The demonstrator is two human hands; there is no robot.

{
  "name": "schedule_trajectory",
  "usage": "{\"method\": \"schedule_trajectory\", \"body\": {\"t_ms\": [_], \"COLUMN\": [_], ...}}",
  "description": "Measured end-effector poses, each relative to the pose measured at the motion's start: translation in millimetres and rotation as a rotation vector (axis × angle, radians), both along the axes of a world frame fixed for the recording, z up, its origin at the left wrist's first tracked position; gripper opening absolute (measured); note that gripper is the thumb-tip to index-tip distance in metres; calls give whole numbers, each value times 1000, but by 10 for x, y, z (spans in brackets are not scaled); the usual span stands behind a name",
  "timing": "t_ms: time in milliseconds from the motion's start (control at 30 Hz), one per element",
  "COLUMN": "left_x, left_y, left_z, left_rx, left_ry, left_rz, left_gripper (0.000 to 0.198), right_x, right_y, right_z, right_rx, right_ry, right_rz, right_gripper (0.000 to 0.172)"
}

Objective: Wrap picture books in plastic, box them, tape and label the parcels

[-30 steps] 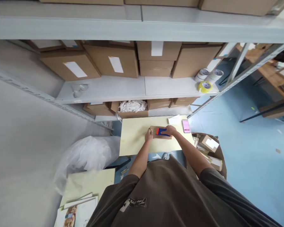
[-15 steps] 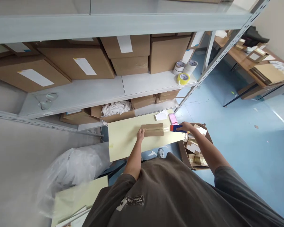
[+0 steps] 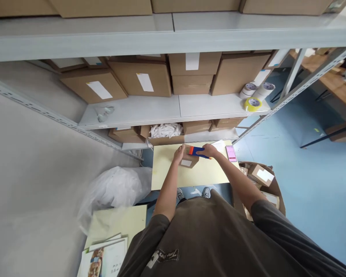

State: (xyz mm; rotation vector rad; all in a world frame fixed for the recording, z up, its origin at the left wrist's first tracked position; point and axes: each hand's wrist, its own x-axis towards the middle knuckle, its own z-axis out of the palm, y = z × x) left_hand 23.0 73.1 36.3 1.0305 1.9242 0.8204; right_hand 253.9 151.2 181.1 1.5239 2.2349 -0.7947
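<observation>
A small brown cardboard box [image 3: 189,158] sits on the pale yellow tabletop [image 3: 164,173], one face with a white label turned toward me. My left hand [image 3: 178,154] grips the box at its left end, fingers wrapped around the edge. A blue tape dispenser [image 3: 200,152] with an orange-red front is clasped in my right hand [image 3: 210,150]. Its front end is at the upper right of the box; whether it touches is hard to tell. A pink-screened phone [image 3: 231,153] and white paper [image 3: 219,145] lie right of my right hand.
A carton of packed boxes [image 3: 276,192] stands on the floor at right. Ahead, a grey metal shelf [image 3: 150,109] carries cardboard boxes, tape rolls [image 3: 253,104] and clear glasses [image 3: 104,113]. At left are a plastic bag [image 3: 115,188] and another yellow surface [image 3: 132,219] with printed sheets.
The box has been turned so its labelled side shows. My right hand brought the dispenser left, from beyond the box's right end, with tape stretched between, to over the box. My view has shifted.
</observation>
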Motion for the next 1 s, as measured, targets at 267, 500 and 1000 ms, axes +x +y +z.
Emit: {"method": "schedule_trajectory", "body": {"t_ms": [267,500,1000], "left_x": [-157,-122,-50], "left_y": [-349,-395,-433], "left_z": [-26,-91,-9], "left_rx": [-87,-102,-118], "left_ry": [93,160,146], "left_rz": [167,231,305], "left_gripper": [56,51,49], "right_x": [-645,462,60], "right_y": [-221,-43,-532], "right_z": [85,28,-1215], "right_rx": [-48,-30,-56], "right_ry": [24,-13,-86], "right_rz": [76,64,-238], "right_gripper": [67,67,39]}}
